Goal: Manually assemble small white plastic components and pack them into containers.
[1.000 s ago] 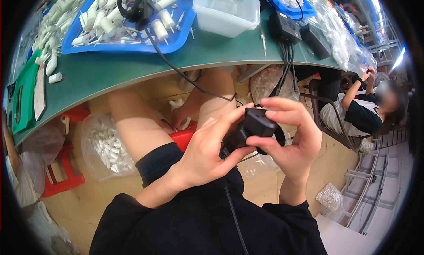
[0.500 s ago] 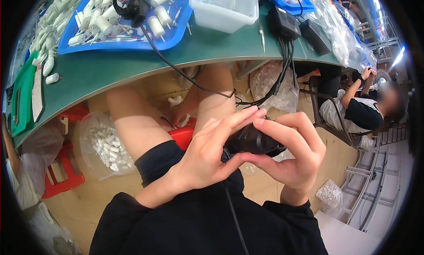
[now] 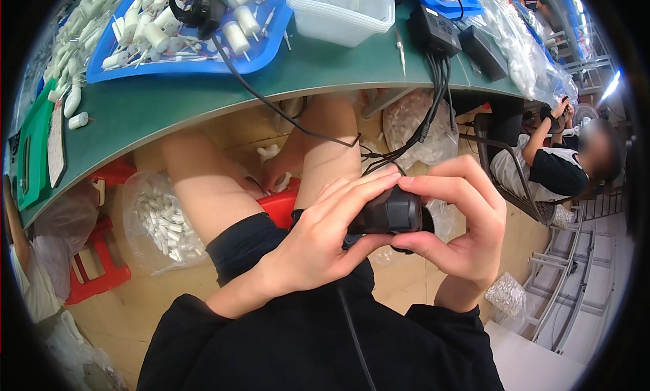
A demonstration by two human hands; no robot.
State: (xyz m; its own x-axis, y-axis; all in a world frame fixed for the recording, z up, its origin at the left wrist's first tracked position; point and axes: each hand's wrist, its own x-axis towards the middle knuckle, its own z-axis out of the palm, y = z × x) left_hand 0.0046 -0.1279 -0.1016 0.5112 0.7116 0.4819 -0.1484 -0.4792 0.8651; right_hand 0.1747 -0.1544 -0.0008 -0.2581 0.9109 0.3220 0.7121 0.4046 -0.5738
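Observation:
Above my lap, both hands hold a small black boxy device [image 3: 391, 211] with rounded edges and what looks like a band at its right end. My left hand [image 3: 325, 235] grips its left side, fingers over the top and thumb underneath. From the right, my right hand [image 3: 467, 222] curves round it, index fingertip at the top edge and thumb tip at the lower edge. The palms hide part of the device. Black cables [image 3: 425, 130] hang from the table edge behind it.
A green table [image 3: 325, 66] bears a blue tray [image 3: 247, 67] of white cylinders, a similar black device [image 3: 203, 15] with a cable, clear plastic tubs [image 3: 342, 18] and black power boxes [image 3: 433, 35]. Plastic bags [image 3: 166, 218] and a red stool [image 3: 101, 269] stand below. Another person [image 3: 558, 161] sits at right.
The black device has turned in my hands, showing a flatter, boxier side. My right hand has shifted slightly right and its fingers have spread a little wider.

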